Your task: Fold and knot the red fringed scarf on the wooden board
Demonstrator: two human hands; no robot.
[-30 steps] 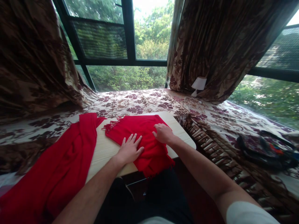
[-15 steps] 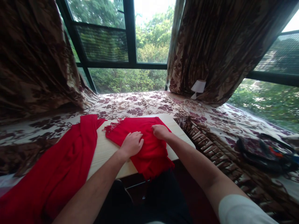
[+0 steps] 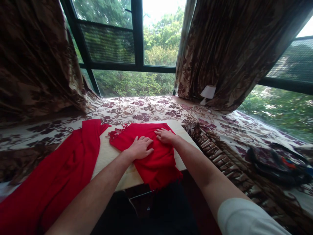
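A folded red scarf (image 3: 156,166) with fringed ends lies on a pale wooden table (image 3: 107,163). One fringe spreads at its far left corner; the other hangs over the table's near edge. My left hand (image 3: 141,148) rests flat on the middle of the scarf, fingers apart. On the scarf's far right part lies my right hand (image 3: 165,135), its fingers stretched out toward the left. Another red cloth (image 3: 66,163) drapes across the table's left side and runs down to the lower left.
A cushioned ledge (image 3: 144,107) with floral cover runs behind the table below the windows. On the right lies a black bag (image 3: 276,163). A small white lamp (image 3: 207,92) stands by the right-hand curtain (image 3: 220,49). Another curtain (image 3: 36,65) hangs at left.
My right hand has gone from curled fingers to stretched fingers and shifted slightly left on the scarf. My left hand has slid a little to the right and farther away.
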